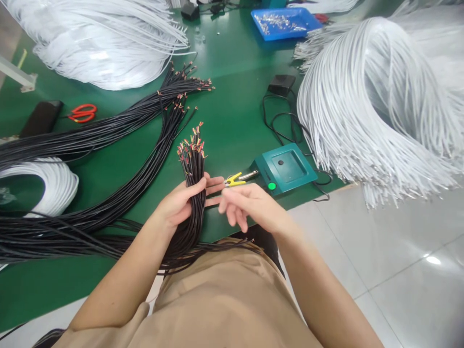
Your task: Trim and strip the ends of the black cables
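Observation:
My left hand [181, 200] is wrapped round a thick bundle of black cables [196, 208], its thumb across the front and some fingertips showing past the right side. The cables' stripped ends, with red and yellow wires, point up above the hand. Just right of the bundle is my right hand [241, 205], slightly blurred, with thumb and index finger close together and the other fingers loosely curled; whether anything is between the fingertips cannot be made out. Beyond it, a yellow-jawed tool [235, 180] sticks out from a teal device [286, 169] with a green light.
More black cables [123, 121] run across the green table [232, 111] at the left. White cable bundles [369, 96] lie at the right and back left. Red-handled scissors [83, 113], a phone [41, 118], a white coil [60, 186], a black adapter [282, 84] and a blue tray [286, 36] are also there.

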